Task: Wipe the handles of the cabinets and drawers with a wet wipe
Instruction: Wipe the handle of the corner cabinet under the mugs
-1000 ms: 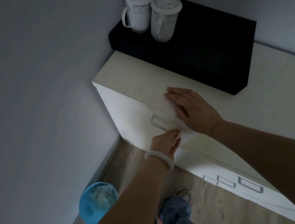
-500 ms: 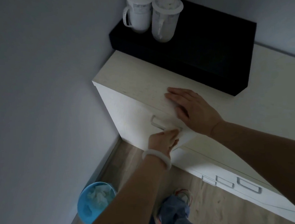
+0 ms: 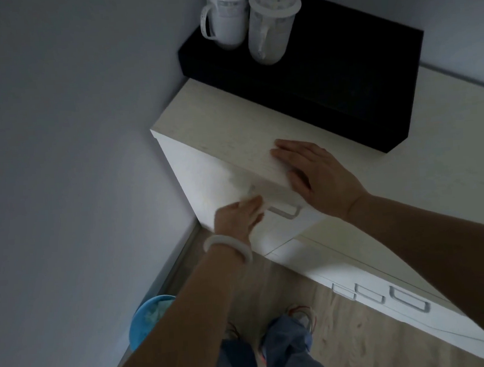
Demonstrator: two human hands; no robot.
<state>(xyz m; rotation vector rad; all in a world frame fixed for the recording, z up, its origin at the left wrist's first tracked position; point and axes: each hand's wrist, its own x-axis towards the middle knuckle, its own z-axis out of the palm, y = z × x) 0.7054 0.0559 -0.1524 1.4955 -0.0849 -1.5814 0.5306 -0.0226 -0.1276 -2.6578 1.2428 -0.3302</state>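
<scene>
A pale cabinet (image 3: 230, 126) stands in the room's corner. Its top drawer handle (image 3: 286, 211) shows only at its right end. My left hand (image 3: 238, 219), with a white bangle on the wrist, covers the handle's left end with curled fingers. A blurred whitish wet wipe (image 3: 252, 195) shows at its fingertips. My right hand (image 3: 318, 177) lies flat on the cabinet's top near the front edge, just above the handle. Several more handles (image 3: 409, 300) sit on the lower drawers to the right.
A black box (image 3: 343, 82) lies at the back of the cabinet top and carries two lidded cups (image 3: 269, 27). The wall runs close on the left. A blue bin (image 3: 147, 321) with crumpled wipes stands on the wood floor by my feet (image 3: 301, 320).
My left hand has slid left along the top drawer handle, uncovering its right end. My right hand has stayed flat on the cabinet top.
</scene>
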